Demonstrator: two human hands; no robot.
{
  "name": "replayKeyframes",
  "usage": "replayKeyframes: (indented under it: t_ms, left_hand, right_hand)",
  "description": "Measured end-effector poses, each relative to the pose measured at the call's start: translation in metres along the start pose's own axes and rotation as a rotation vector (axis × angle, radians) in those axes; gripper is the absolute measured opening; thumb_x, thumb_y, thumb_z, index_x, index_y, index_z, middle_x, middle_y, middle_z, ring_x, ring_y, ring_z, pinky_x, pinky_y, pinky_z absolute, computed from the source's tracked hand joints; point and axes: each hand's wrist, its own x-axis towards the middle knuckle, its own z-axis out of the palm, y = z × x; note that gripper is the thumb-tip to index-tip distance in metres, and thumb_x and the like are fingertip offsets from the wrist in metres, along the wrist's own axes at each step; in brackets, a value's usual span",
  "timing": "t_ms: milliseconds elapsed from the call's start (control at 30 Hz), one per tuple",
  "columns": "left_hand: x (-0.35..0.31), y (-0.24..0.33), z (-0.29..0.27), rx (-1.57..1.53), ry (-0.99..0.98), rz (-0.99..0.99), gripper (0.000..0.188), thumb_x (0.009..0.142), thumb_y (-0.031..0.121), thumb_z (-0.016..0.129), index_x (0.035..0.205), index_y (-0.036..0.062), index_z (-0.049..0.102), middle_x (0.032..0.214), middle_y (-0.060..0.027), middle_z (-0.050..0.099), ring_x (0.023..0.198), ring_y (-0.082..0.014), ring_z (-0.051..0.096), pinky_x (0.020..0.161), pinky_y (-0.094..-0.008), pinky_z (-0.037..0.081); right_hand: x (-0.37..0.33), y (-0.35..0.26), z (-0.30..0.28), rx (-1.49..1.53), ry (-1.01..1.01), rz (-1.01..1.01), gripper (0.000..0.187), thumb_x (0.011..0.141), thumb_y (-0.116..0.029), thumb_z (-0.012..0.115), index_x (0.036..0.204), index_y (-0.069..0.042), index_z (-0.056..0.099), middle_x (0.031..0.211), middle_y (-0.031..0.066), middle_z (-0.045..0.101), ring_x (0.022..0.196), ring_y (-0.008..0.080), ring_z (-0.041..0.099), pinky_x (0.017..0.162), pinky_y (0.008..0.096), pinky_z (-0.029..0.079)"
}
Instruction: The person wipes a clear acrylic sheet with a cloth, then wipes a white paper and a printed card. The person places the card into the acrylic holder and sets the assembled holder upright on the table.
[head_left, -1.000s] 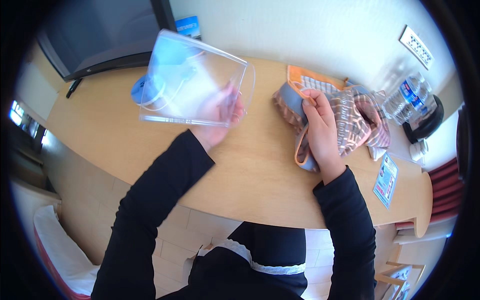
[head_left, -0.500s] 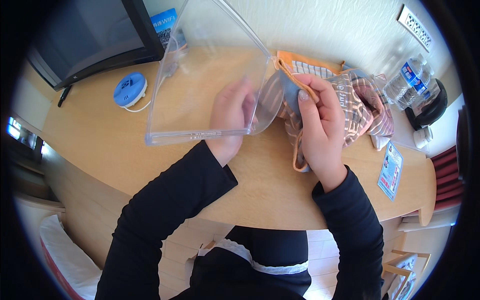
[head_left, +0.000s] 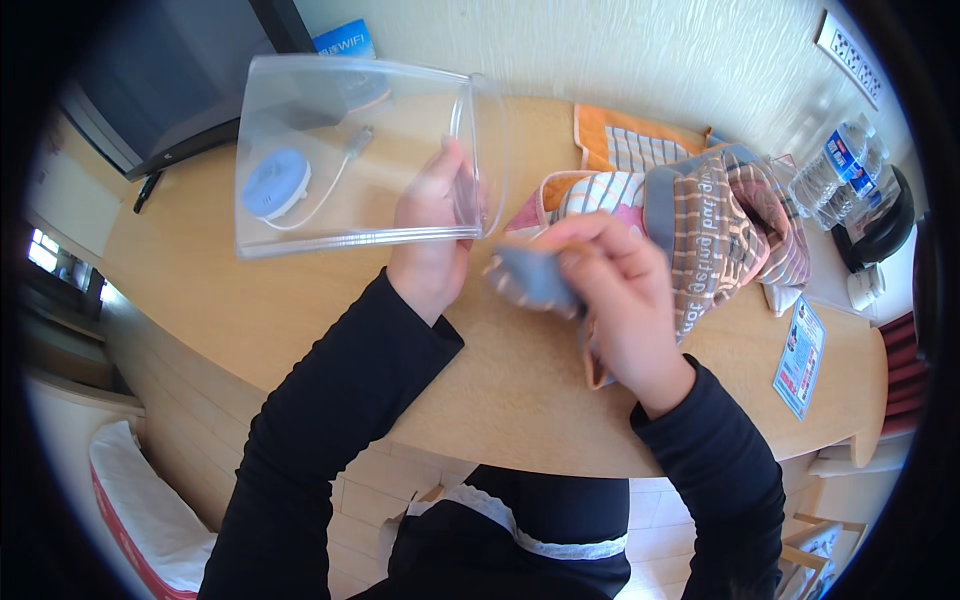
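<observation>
My left hand (head_left: 428,225) holds a clear, see-through plastic box (head_left: 345,110) up over the desk, gripping it at its right end. Part of that hand shows through the plastic. In my right hand (head_left: 620,295) a folded grey and orange corner of a striped cloth towel (head_left: 700,240) is pinched between thumb and fingers. The pinched part is smeared by motion and sits just right of the box, apart from it. The rest of the towel, brown, grey and pink with printed letters, lies bunched on the desk behind my right hand.
A blue and white round device (head_left: 277,185) with a cable stands behind the box, near a black screen (head_left: 170,70). Water bottles (head_left: 835,175), a black object (head_left: 880,220) and a white cup (head_left: 865,287) are at the right, beyond a printed card (head_left: 800,358). Another orange-edged cloth (head_left: 640,140) lies behind.
The box has swung leftward and tilted down, away from the towel. My right hand has drawn the towel's corner lower and toward me, uncovering more of the cloth behind.
</observation>
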Motion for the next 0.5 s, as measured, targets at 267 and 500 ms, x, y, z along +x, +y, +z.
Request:
replayKeyframes:
  t_ms: [267, 500]
  left_hand:
    - [-0.017, 0.001, 0.012, 0.285, -0.008, 0.184, 0.039, 0.107, 0.039, 0.044, 0.076, 0.0157, 0.048, 0.06, 0.0063, 0.038, 0.05, -0.0047, 0.035, 0.046, -0.0218, 0.028]
    - [-0.024, -0.008, 0.024, 0.267, -0.073, 0.187, 0.035, 0.106, 0.034, 0.049, 0.083, 0.0084, 0.056, 0.064, 0.0066, 0.043, 0.058, -0.0022, 0.039, 0.051, -0.021, 0.03]
  right_hand:
    - [0.019, -0.015, -0.015, 0.388, 0.331, -0.019, 0.026, 0.103, -0.008, 0.046, 0.124, 0.001, 0.059, 0.111, 0.01, 0.069, 0.096, 0.0146, 0.068, 0.084, 0.0277, 0.055]
    - [0.009, -0.025, -0.014, 0.51, 0.025, 0.079, 0.045, 0.105, -0.02, 0.045, 0.145, 0.001, 0.044, 0.131, 0.0095, 0.061, 0.112, 0.0153, 0.061, 0.095, 0.0279, 0.048]
